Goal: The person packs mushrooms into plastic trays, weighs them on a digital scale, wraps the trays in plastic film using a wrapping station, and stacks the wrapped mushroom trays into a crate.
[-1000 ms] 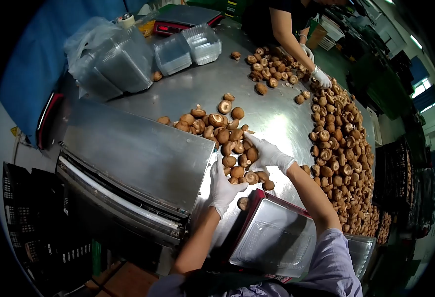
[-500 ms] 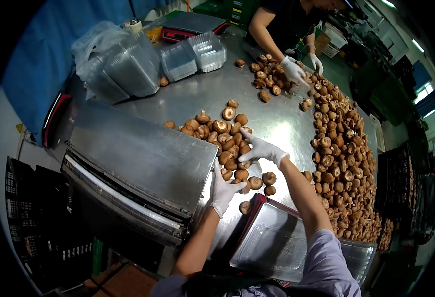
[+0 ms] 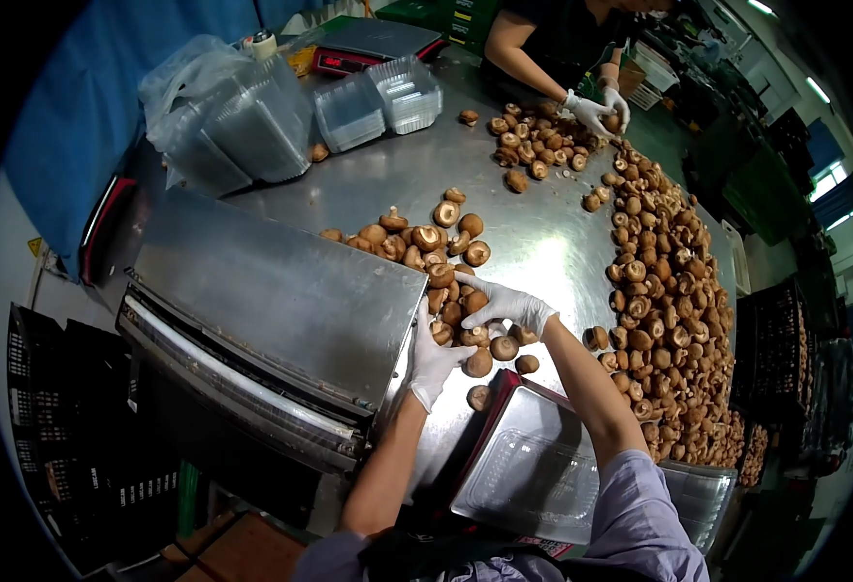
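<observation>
Both my hands wear white gloves and frame the near end of a pile of brown shiitake mushrooms (image 3: 427, 238) on a metal table. My left hand (image 3: 433, 361) is at the pile's left side by the metal machine's edge, fingers spread upward and thumb out towards the mushrooms. From the right, my right hand (image 3: 506, 305) reaches in with fingers and thumb apart around a mushroom (image 3: 474, 301). Several mushrooms lie between the two hands; neither has closed round one. Below them, a clear plastic tray (image 3: 533, 475) rests on a red-edged scale (image 3: 490, 427).
A wrapping machine (image 3: 281, 301) with a film roll stands left. Stacked clear trays (image 3: 257, 126) and another scale (image 3: 378, 44) are at the back. A large mushroom heap (image 3: 669, 320) lines the right side. Across the table, a co-worker's gloved hands (image 3: 601, 112) handle mushrooms.
My hands have drawn slightly towards me, and some mushrooms between them have shifted. The co-worker's hands have come together around a mushroom.
</observation>
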A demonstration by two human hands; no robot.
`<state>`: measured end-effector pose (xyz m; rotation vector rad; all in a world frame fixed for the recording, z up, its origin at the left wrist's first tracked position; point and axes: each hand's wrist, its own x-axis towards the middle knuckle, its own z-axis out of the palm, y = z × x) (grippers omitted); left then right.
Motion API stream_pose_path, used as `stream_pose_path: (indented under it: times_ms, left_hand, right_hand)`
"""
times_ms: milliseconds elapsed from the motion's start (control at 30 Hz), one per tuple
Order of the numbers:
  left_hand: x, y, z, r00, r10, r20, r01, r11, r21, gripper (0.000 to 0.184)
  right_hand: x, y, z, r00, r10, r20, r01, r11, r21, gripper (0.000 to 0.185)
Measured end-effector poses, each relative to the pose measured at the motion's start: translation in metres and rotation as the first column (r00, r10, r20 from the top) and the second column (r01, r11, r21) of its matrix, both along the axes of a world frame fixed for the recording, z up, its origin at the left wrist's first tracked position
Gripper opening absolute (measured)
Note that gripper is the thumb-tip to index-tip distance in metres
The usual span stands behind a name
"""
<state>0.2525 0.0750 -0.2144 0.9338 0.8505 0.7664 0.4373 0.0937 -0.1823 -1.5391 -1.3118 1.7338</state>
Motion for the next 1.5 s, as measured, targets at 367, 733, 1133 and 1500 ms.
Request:
stream_pose_path:
  times_ms: [367, 733, 1133, 1500]
  left_hand:
    - [0.006, -0.006, 0.000, 0.997, 0.066, -0.030, -0.055, 0.955, 0.291, 0.104]
    - [-0.001, -0.084, 0.125, 0.984, -0.147, -0.100, 0.178, 0.818, 0.548, 0.094]
    - [-0.011, -0.211, 0.101, 0.797, -0.262, -0.544, 0.592, 0.516, 0.619, 0.085]
    - [-0.027, -0.185, 0.121, 0.580, -0.190, -0.792, 0.785, 0.390, 0.481, 0.090]
  right_hand:
    - [-0.005, -0.039, 0.021, 0.993, -0.088, -0.074, 0.100, 0.980, 0.170, 0.090]
    - [-0.023, -0.172, 0.133, 0.889, -0.313, -0.333, 0.418, 0.852, 0.314, 0.090]
    - [-0.060, -0.344, 0.094, 0.738, -0.674, 0.036, 0.594, 0.675, 0.438, 0.079]
    - [-0.067, -0.381, 0.101, 0.553, -0.697, 0.457, 0.443, 0.710, 0.548, 0.074]
